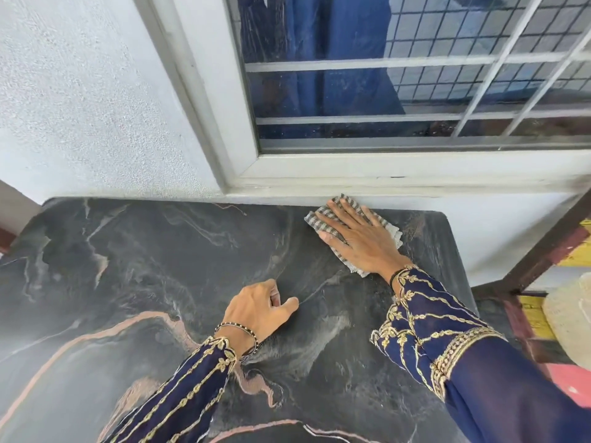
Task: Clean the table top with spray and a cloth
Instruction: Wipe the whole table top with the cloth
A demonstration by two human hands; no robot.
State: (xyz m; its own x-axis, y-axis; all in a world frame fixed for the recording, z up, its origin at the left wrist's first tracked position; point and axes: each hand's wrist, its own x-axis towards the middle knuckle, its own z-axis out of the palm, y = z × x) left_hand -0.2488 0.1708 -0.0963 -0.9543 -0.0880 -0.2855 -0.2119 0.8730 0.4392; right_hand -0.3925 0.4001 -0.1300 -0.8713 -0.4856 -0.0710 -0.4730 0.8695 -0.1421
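A dark marble-patterned table top (128, 266) with pink veins fills the lower view. Near its far right corner lies a grey checked cloth (315, 220), pressed flat under my right hand (358, 238), whose fingers are spread over it. My left hand (260, 306) rests on the middle of the table with its fingers curled under and nothing in it. Pale smear marks show on the surface between the two hands. No spray bottle is in view.
A white textured wall (80, 107) and a barred window (399, 84) with a white sill stand right behind the table. To the right are a dark metal frame (543, 251), a pale round object (572, 314) and a yellow and red floor.
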